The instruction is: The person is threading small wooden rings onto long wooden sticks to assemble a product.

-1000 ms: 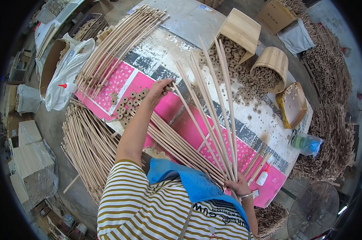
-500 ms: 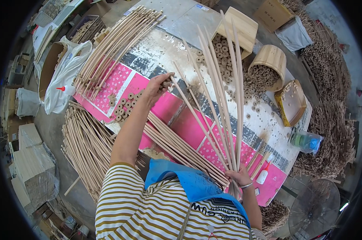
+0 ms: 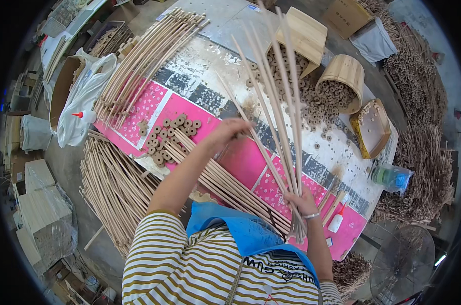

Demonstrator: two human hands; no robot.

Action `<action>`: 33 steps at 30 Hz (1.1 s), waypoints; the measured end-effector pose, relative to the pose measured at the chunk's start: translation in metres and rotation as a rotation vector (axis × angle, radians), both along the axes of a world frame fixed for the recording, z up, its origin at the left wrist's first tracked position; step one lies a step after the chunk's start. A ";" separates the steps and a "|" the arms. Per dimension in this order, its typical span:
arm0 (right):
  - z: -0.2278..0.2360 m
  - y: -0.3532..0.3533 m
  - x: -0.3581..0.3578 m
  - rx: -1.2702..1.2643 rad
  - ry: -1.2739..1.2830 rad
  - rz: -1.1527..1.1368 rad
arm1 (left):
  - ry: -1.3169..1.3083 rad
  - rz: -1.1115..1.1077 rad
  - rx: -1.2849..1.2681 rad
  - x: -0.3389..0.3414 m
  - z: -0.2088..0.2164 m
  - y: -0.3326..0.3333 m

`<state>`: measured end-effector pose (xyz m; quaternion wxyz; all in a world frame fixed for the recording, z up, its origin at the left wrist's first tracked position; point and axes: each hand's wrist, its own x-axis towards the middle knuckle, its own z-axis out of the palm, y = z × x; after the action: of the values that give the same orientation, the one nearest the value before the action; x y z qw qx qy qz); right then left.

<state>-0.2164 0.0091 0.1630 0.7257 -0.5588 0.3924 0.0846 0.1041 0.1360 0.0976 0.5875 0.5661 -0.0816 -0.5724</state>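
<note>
Low on the right, my right hand (image 3: 303, 203) is closed round the lower ends of several long pale wooden sticks (image 3: 291, 173), which fan upward over the table. My left hand (image 3: 229, 133) is at the outermost left stick of that fan, blurred by motion, so its grip and anything in it cannot be made out. Below it a bundle of similar sticks (image 3: 230, 190) lies slantwise on the pink sheet (image 3: 240, 158). Wooden rings (image 3: 162, 140) with centre holes sit in a loose pile by the far end of that bundle.
Sticks carrying rings (image 3: 149, 61) lie at the upper left. A tipped wooden bucket (image 3: 350, 76) spills rings at the right, beside a wooden box (image 3: 304, 35) and a yellow-sided tray (image 3: 360, 137). Glue bottles (image 3: 335, 222) and a stick stack (image 3: 113, 188) flank the work area.
My left hand has swung right and down, from beside the stick tips to the outer left stick. The fanned sticks have shifted slightly left, and one short-reaching stick no longer stands apart.
</note>
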 end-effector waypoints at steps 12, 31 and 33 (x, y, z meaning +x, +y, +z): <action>-0.006 -0.056 0.039 -0.790 -0.210 0.165 | 0.302 0.449 -0.113 0.014 -0.035 0.022; 0.035 0.047 -0.044 0.125 0.068 0.043 | 0.082 0.648 -0.093 0.077 -0.060 0.024; 0.030 0.052 -0.053 0.179 0.065 0.015 | 0.067 0.669 -0.070 0.079 -0.060 0.023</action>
<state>-0.2692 0.0611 0.1933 0.7590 -0.4914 0.4025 0.1430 0.1832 0.1586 0.0375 0.7642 0.5217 0.1085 -0.3633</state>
